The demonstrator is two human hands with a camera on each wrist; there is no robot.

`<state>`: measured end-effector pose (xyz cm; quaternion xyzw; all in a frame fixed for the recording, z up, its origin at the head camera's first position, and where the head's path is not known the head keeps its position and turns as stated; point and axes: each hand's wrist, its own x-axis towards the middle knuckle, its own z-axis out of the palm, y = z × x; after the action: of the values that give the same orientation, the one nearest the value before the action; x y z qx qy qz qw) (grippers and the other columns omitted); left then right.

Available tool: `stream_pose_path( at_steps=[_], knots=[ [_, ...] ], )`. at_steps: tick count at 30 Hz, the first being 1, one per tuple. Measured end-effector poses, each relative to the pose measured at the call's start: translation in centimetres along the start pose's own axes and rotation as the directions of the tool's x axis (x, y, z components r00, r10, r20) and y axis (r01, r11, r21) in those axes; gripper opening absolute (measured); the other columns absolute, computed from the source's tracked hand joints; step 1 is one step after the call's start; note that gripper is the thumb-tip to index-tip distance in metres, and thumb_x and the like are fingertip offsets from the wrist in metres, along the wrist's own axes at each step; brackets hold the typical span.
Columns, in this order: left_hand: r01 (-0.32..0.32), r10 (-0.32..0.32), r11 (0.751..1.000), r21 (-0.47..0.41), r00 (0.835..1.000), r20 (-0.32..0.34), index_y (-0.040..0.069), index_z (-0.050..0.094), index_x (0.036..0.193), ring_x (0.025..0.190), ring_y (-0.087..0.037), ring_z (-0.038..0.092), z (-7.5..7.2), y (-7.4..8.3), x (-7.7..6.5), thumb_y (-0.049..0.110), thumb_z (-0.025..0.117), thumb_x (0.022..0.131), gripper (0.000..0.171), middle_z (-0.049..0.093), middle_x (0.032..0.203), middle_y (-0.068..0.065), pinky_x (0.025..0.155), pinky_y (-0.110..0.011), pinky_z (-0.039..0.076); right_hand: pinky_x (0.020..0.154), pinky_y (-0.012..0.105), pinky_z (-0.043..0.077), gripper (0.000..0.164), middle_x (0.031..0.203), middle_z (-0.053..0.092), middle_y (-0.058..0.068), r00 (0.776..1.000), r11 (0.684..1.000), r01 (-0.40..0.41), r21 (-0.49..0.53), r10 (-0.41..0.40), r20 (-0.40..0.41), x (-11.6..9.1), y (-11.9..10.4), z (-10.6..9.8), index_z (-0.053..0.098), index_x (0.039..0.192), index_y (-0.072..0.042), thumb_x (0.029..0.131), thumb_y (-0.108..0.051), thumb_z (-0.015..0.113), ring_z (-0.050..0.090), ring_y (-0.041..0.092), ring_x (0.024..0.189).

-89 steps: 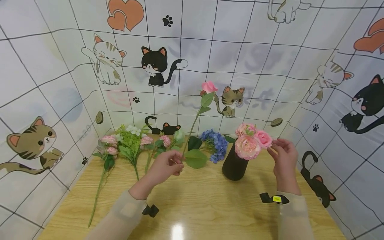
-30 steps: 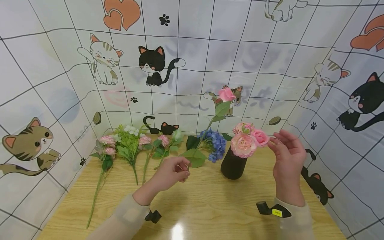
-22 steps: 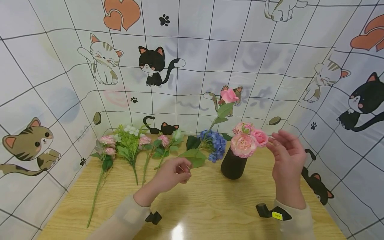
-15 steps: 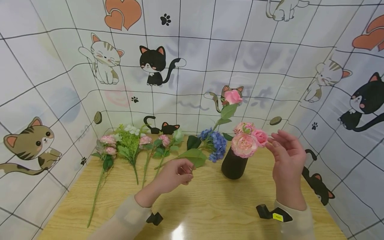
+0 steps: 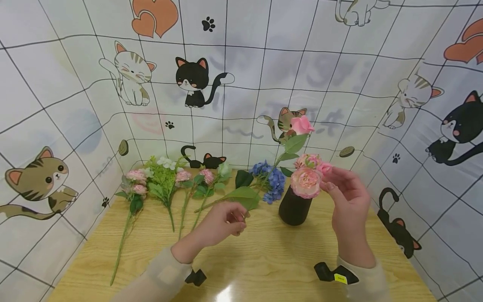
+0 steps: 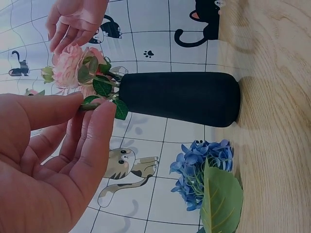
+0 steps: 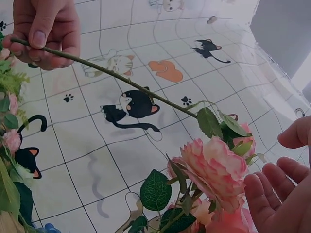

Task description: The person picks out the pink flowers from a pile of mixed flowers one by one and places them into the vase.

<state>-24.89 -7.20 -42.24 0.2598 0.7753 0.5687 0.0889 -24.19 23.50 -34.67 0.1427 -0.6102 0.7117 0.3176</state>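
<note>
My left hand (image 5: 222, 224) pinches the lower stem of a single pink rose (image 5: 302, 125) between thumb and fingers. In the right wrist view the long green stem (image 7: 121, 76) slants across. The bloom stands above and behind the flowers in a black vase (image 5: 294, 207). That upright vase holds a cluster of pink peony-like flowers (image 5: 306, 183) and a smaller pink rose (image 5: 324, 168). My right hand (image 5: 350, 205) is at the cluster's right side, fingers loosely bent and thumb apart. Its fingertips are close to the petals in the right wrist view; contact is unclear.
Blue hydrangea (image 5: 274, 182) lies left of the vase, beside a broad green leaf (image 5: 247, 196). Further left on the wooden table (image 5: 264, 260) lie several pink and white artificial stems, including a leafy green sprig (image 5: 164, 184). A cat-printed cloth (image 5: 241, 67) walls the table.
The held rose has moved right and tilted toward the vase, with my left hand shifting slightly right. My right hand drew back a little, then moved left, closer to the vase flowers.
</note>
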Motion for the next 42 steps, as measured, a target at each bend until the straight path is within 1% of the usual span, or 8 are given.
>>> stream_pose_path(
  at_steps=[5,8,15,22,28,30,35,42],
  knots=[
    [0.01,-0.01,1.0,0.004,1.0,0.005,0.015,0.068,0.106,0.075,-0.023,0.067,0.0,0.2,-0.1,0.009,0.068,0.091,0.016,0.063,0.089,-0.008,0.065,-0.034,0.059,0.081,0.028,0.056,0.034,0.116,0.061,0.026,1.0,1.0,0.01,-0.013,-0.01,0.029,-0.4,-0.3,0.5,0.055,0.122,0.015,0.091,0.004,0.062,0.065,0.025,0.099],
    [0.011,-0.011,1.0,0.007,1.0,0.007,0.014,0.068,0.106,0.075,-0.023,0.067,0.0,0.3,-0.1,0.009,0.068,0.091,0.016,0.063,0.09,-0.009,0.066,-0.034,0.059,0.081,0.028,0.056,0.034,0.115,0.061,0.025,0.998,1.0,0.03,0.008,-0.03,0.048,-0.6,-0.5,0.7,0.053,0.121,0.017,0.09,0.007,0.061,0.064,0.026,0.098],
    [-0.002,0.002,1.0,0.011,1.0,0.011,0.014,0.068,0.106,0.075,-0.022,0.067,0.2,0.3,-0.3,0.012,0.068,0.091,0.016,0.063,0.089,-0.008,0.065,-0.033,0.059,0.084,0.027,0.055,0.03,0.111,0.064,0.019,0.997,0.999,0.034,-0.016,-0.033,0.067,-1.2,-0.7,1.2,0.057,0.118,0.015,0.089,0.01,0.06,0.064,0.026,0.097],
    [-0.011,0.011,1.0,0.013,1.0,0.025,0.016,0.068,0.106,0.075,-0.021,0.066,0.3,0.1,-0.3,0.01,0.068,0.091,0.017,0.063,0.089,-0.006,0.066,-0.033,0.059,0.082,0.025,0.056,0.027,0.105,0.065,0.019,0.986,0.989,0.09,0.117,-0.104,0.127,-1.4,-0.4,1.7,0.054,0.113,0.023,0.086,0.018,0.056,0.065,0.025,0.093],
    [-0.013,0.013,1.0,0.005,0.999,0.035,0.015,0.068,0.108,0.076,-0.02,0.066,0.3,0.4,-0.4,0.013,0.069,0.09,0.018,0.063,0.09,-0.007,0.066,-0.038,0.059,0.078,0.026,0.057,0.027,0.101,0.067,0.017,0.978,0.974,0.084,0.211,-0.12,0.168,-1.8,-0.6,2.5,0.051,0.111,0.026,0.084,0.022,0.055,0.065,0.024,0.09],
    [-0.016,0.016,1.0,0.003,0.999,0.041,0.015,0.068,0.108,0.076,-0.02,0.066,0.3,0.4,-0.4,0.014,0.069,0.09,0.018,0.063,0.09,-0.007,0.067,-0.041,0.059,0.079,0.027,0.057,0.028,0.101,0.067,0.016,0.977,0.977,0.066,0.203,-0.104,0.186,-2.0,-0.7,2.7,0.051,0.112,0.025,0.084,0.022,0.055,0.065,0.023,0.09],
    [-0.023,0.022,1.0,0.014,0.999,0.05,0.016,0.068,0.108,0.076,-0.019,0.066,0.3,0.4,-0.4,0.013,0.07,0.09,0.018,0.064,0.089,-0.006,0.067,-0.038,0.059,0.081,0.029,0.057,0.029,0.102,0.067,0.013,0.971,0.989,0.019,0.147,-0.054,0.233,-2.6,-0.7,3.0,0.051,0.115,0.022,0.086,0.019,0.055,0.068,0.021,0.092],
    [-0.028,0.025,0.999,0.041,0.998,0.06,0.019,0.068,0.107,0.075,-0.017,0.066,0.3,0.1,-0.3,0.013,0.07,0.09,0.018,0.065,0.088,-0.003,0.067,-0.037,0.059,0.081,0.029,0.057,0.029,0.106,0.066,0.015,0.965,0.992,0.028,0.125,-0.059,0.256,-2.7,-0.7,3.0,0.051,0.116,0.022,0.088,0.018,0.054,0.068,0.022,0.093]
  ],
)
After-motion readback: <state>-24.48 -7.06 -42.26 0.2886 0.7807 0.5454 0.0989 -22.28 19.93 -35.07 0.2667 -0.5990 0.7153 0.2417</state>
